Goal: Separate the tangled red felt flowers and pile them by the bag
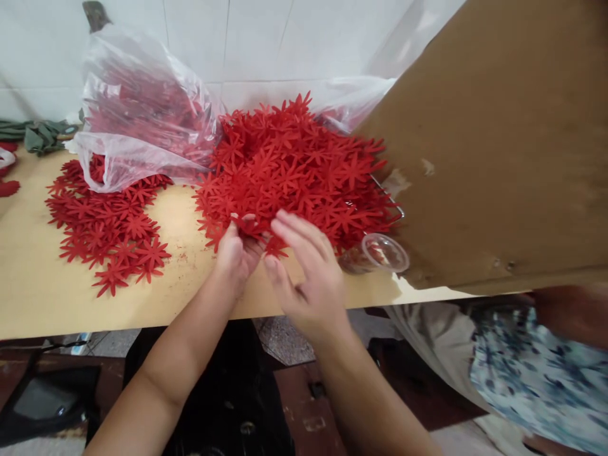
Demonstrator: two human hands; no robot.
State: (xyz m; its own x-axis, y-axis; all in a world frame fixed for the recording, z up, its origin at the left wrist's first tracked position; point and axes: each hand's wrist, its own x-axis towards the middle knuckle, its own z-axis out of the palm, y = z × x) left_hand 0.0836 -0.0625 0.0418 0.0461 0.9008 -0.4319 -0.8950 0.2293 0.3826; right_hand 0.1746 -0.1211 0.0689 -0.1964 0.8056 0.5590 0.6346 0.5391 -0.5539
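At the front edge of a big heap of red flower-shaped cutouts [294, 171], my left hand [237, 253] has its fingers curled round a red flower cutout [247, 225]. Just to the right is my right hand [308, 272], fingers stretched out and thumb apart, slightly blurred. Red petals show in the gap between its thumb and fingers, and I cannot tell whether it touches them. A smaller, darker pile of red flower cutouts [109, 221] lies at the left on the table [190, 304].
A clear plastic bag [147, 120] full of red pieces stands against the tiled wall. A clear plastic cup [384, 253] lies tipped near a metal wire edge [387, 193]. A large brown board [498, 145] blocks the right side. Green cloth [45, 136] lies far left. Another person's patterned clothing [536, 373] shows lower right.
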